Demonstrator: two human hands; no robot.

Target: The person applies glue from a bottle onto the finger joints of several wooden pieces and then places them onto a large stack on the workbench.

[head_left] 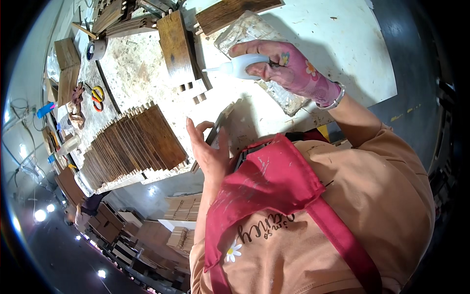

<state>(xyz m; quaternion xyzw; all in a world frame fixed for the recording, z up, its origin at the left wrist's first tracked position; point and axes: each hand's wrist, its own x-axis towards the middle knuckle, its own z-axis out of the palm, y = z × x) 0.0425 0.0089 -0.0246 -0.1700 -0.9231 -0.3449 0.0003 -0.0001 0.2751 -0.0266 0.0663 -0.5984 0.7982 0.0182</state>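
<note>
Bottle [238, 66]: up over the counter [132, 68], held in the gloved right hand [293, 68], fingers and thumb wrapped on its body, nozzle pointing left. Looks like light, soft squeeze plastic; could get slick if fluid runs down it. Best hold: around the body, clear of the nozzle, light pressure since any squeeze probably dispenses.

Left hand [211, 152] bare, fingers and thumb apart, straddling a board [223, 120] seen edge-on; can't tell if it's actually pinching it. Board should be stiff, fairly light, hard to break; take it by the long edges, off the finished face.

Containers: bottle is whitish, fill level and contents not readable. Clear bottle [69, 145] at the counter's far left, contents too small to tell. Plastic-wrapped bundle [245, 32] behind the right hand, contents unclear through the wrap.
</note>
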